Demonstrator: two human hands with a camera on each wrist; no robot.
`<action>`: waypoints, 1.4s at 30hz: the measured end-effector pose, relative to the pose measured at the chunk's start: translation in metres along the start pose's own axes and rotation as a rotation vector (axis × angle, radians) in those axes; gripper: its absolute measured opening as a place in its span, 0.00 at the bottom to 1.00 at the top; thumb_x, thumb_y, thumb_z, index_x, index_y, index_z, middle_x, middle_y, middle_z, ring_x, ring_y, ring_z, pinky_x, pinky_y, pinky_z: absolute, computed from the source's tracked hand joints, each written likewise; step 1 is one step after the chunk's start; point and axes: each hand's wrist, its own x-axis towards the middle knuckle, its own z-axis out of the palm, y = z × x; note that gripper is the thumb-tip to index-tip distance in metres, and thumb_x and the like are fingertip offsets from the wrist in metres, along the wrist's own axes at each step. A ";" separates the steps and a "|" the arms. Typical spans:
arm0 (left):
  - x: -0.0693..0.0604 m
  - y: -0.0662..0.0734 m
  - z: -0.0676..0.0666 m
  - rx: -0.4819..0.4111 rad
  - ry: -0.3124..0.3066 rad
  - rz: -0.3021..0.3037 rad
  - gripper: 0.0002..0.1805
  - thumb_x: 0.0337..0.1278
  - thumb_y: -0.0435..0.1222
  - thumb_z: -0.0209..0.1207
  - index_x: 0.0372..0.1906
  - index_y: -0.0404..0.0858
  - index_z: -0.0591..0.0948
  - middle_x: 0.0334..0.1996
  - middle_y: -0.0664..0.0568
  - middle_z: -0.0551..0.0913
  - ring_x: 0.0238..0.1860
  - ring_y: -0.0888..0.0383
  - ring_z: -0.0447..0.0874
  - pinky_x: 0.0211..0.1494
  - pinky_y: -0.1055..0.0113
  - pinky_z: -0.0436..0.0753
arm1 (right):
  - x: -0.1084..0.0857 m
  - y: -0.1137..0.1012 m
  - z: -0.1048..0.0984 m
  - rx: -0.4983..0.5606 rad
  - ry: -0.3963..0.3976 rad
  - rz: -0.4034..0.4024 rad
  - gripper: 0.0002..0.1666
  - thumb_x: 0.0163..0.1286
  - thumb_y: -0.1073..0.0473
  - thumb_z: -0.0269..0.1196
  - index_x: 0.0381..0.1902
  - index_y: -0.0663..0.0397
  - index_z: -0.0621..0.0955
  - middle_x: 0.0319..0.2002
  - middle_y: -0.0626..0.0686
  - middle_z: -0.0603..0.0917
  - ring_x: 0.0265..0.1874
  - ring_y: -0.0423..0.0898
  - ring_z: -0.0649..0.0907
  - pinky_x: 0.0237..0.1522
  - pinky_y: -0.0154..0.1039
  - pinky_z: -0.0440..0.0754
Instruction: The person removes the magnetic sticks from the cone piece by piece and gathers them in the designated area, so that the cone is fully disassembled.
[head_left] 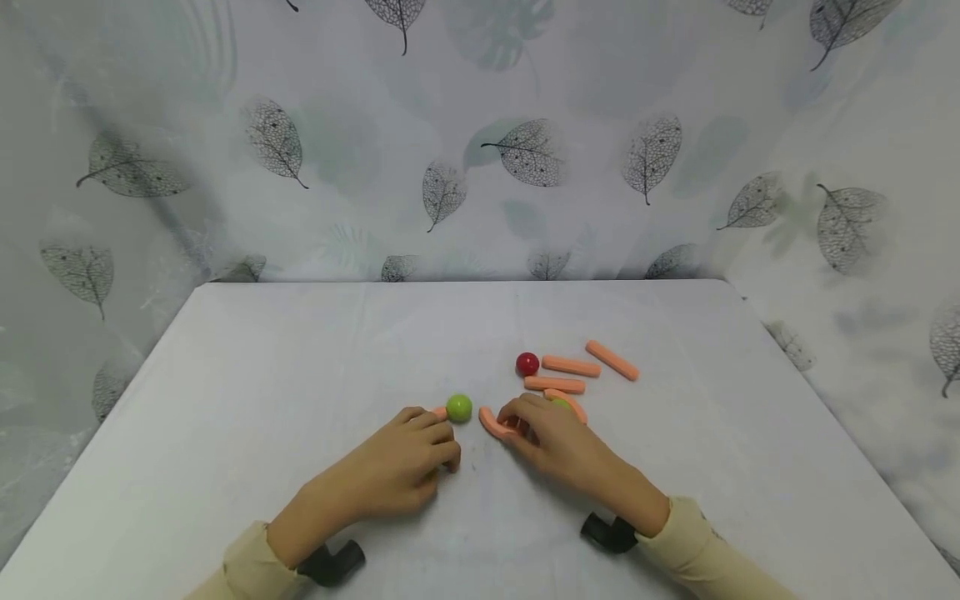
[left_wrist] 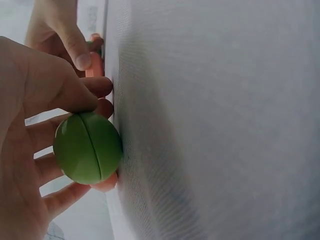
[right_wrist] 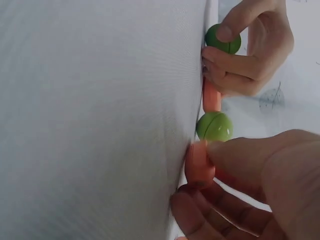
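My left hand [head_left: 401,467] holds a green ball [left_wrist: 87,147] against the table between thumb and fingers; in the head view the hand almost hides it. A short orange stick [right_wrist: 211,96] lies beyond its fingers, touching or nearly touching a second green ball [head_left: 459,408]. My right hand [head_left: 558,442] pinches a curved orange piece [head_left: 491,423] between thumb and fingers, just right of that second ball. Behind the right hand, another curved orange piece [head_left: 574,406] and a further green ball [head_left: 561,403] are partly covered.
Farther back on the white table [head_left: 300,350] lie a red ball [head_left: 527,364] and straight orange sticks: a front one [head_left: 554,384], one behind it [head_left: 572,367] and a slanted one [head_left: 612,360]. A leaf-patterned cloth [head_left: 345,167] hangs behind the table.
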 end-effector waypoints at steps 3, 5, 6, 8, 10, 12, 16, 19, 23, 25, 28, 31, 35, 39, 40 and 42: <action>0.000 0.000 0.000 -0.001 0.000 0.001 0.13 0.52 0.28 0.59 0.36 0.50 0.83 0.34 0.63 0.78 0.45 0.62 0.78 0.64 0.56 0.77 | 0.001 -0.002 -0.001 -0.027 0.006 0.028 0.08 0.70 0.57 0.71 0.45 0.46 0.83 0.35 0.41 0.80 0.33 0.35 0.76 0.37 0.30 0.77; -0.001 0.000 0.001 -0.003 -0.009 -0.001 0.13 0.51 0.28 0.59 0.37 0.50 0.83 0.35 0.63 0.78 0.44 0.62 0.77 0.65 0.57 0.77 | 0.001 -0.002 0.000 -0.047 0.015 0.035 0.08 0.70 0.56 0.72 0.43 0.46 0.83 0.34 0.41 0.80 0.31 0.34 0.74 0.35 0.29 0.75; -0.001 0.000 0.001 -0.006 -0.013 -0.003 0.14 0.51 0.28 0.59 0.37 0.50 0.83 0.35 0.63 0.78 0.44 0.62 0.76 0.65 0.56 0.77 | 0.001 -0.002 0.001 -0.054 0.020 0.036 0.08 0.69 0.56 0.72 0.43 0.46 0.83 0.33 0.41 0.79 0.31 0.34 0.74 0.35 0.29 0.75; -0.002 0.001 0.002 -0.013 -0.021 -0.008 0.14 0.51 0.27 0.59 0.37 0.50 0.83 0.35 0.63 0.78 0.44 0.62 0.76 0.65 0.56 0.77 | 0.001 -0.002 0.002 -0.070 0.037 0.035 0.08 0.69 0.56 0.72 0.42 0.47 0.84 0.32 0.41 0.79 0.30 0.34 0.74 0.34 0.28 0.75; -0.003 0.001 0.002 -0.019 -0.020 -0.010 0.15 0.52 0.26 0.59 0.37 0.50 0.83 0.36 0.63 0.78 0.45 0.61 0.77 0.66 0.56 0.77 | 0.002 -0.001 0.003 -0.089 0.064 0.024 0.07 0.69 0.56 0.72 0.41 0.47 0.84 0.32 0.41 0.79 0.29 0.34 0.74 0.33 0.28 0.75; -0.002 0.000 0.002 -0.024 -0.017 -0.009 0.15 0.52 0.26 0.58 0.37 0.50 0.83 0.37 0.63 0.79 0.47 0.61 0.77 0.66 0.56 0.76 | 0.002 0.000 0.003 -0.101 0.083 0.015 0.07 0.69 0.57 0.72 0.41 0.48 0.84 0.32 0.42 0.78 0.28 0.34 0.74 0.32 0.27 0.75; -0.001 -0.001 0.001 -0.033 -0.009 0.002 0.16 0.52 0.25 0.58 0.38 0.50 0.83 0.38 0.63 0.79 0.48 0.61 0.78 0.67 0.57 0.76 | 0.003 0.000 0.003 -0.113 0.110 -0.006 0.07 0.68 0.59 0.72 0.42 0.49 0.85 0.33 0.44 0.78 0.27 0.34 0.73 0.31 0.27 0.74; 0.000 -0.002 -0.002 -0.060 -0.002 -0.002 0.15 0.52 0.26 0.59 0.38 0.50 0.83 0.40 0.62 0.80 0.48 0.61 0.78 0.64 0.58 0.78 | 0.003 0.000 0.003 -0.111 0.121 -0.009 0.07 0.69 0.59 0.72 0.42 0.49 0.85 0.34 0.45 0.79 0.28 0.35 0.73 0.32 0.27 0.74; 0.002 -0.004 -0.009 -0.074 0.045 -0.059 0.12 0.55 0.28 0.61 0.38 0.50 0.84 0.42 0.62 0.82 0.47 0.62 0.78 0.55 0.60 0.80 | 0.003 -0.002 0.000 -0.066 0.135 -0.005 0.08 0.69 0.60 0.72 0.43 0.47 0.84 0.36 0.42 0.78 0.29 0.37 0.75 0.32 0.28 0.75; 0.002 -0.004 -0.011 -0.065 0.086 -0.117 0.11 0.58 0.29 0.62 0.39 0.50 0.84 0.43 0.62 0.83 0.48 0.61 0.78 0.52 0.61 0.79 | 0.003 -0.004 -0.001 -0.021 0.149 -0.019 0.09 0.68 0.61 0.72 0.44 0.47 0.84 0.37 0.41 0.78 0.30 0.37 0.77 0.33 0.28 0.77; 0.001 -0.002 -0.012 -0.045 0.154 -0.220 0.10 0.61 0.31 0.64 0.43 0.49 0.84 0.45 0.61 0.83 0.48 0.60 0.79 0.49 0.61 0.79 | 0.003 -0.007 -0.003 0.070 0.164 -0.074 0.10 0.68 0.64 0.72 0.45 0.50 0.84 0.39 0.44 0.82 0.33 0.37 0.80 0.35 0.29 0.81; -0.003 0.002 -0.008 -0.029 0.208 -0.313 0.11 0.63 0.33 0.64 0.47 0.48 0.84 0.47 0.59 0.83 0.49 0.57 0.80 0.51 0.60 0.81 | 0.003 -0.011 -0.003 0.178 0.141 -0.117 0.12 0.69 0.67 0.70 0.49 0.55 0.83 0.42 0.50 0.86 0.39 0.38 0.83 0.40 0.31 0.86; -0.013 0.009 -0.002 -0.035 0.230 -0.440 0.14 0.64 0.35 0.65 0.54 0.44 0.83 0.51 0.55 0.82 0.51 0.53 0.80 0.53 0.58 0.82 | 0.002 -0.017 0.000 0.251 0.076 -0.092 0.17 0.70 0.68 0.67 0.56 0.55 0.81 0.51 0.52 0.86 0.46 0.42 0.84 0.49 0.36 0.87; -0.021 0.013 0.000 -0.098 0.206 -0.569 0.19 0.65 0.37 0.67 0.59 0.42 0.81 0.54 0.52 0.81 0.53 0.51 0.81 0.51 0.56 0.83 | 0.005 -0.023 0.006 0.249 0.049 -0.058 0.22 0.71 0.65 0.68 0.62 0.51 0.79 0.59 0.48 0.84 0.52 0.47 0.84 0.56 0.41 0.86; -0.022 0.013 0.000 -0.128 0.194 -0.598 0.20 0.65 0.38 0.67 0.60 0.42 0.81 0.54 0.52 0.81 0.53 0.52 0.81 0.50 0.56 0.83 | 0.006 -0.025 0.007 0.251 0.046 -0.057 0.23 0.72 0.65 0.67 0.63 0.52 0.79 0.60 0.48 0.84 0.54 0.47 0.84 0.58 0.42 0.85; -0.024 0.014 0.000 -0.204 0.176 -0.649 0.20 0.66 0.39 0.67 0.61 0.44 0.81 0.54 0.54 0.81 0.51 0.55 0.81 0.49 0.58 0.83 | 0.008 -0.028 0.010 0.252 0.039 -0.063 0.24 0.72 0.64 0.67 0.64 0.53 0.78 0.62 0.48 0.83 0.57 0.47 0.84 0.60 0.44 0.84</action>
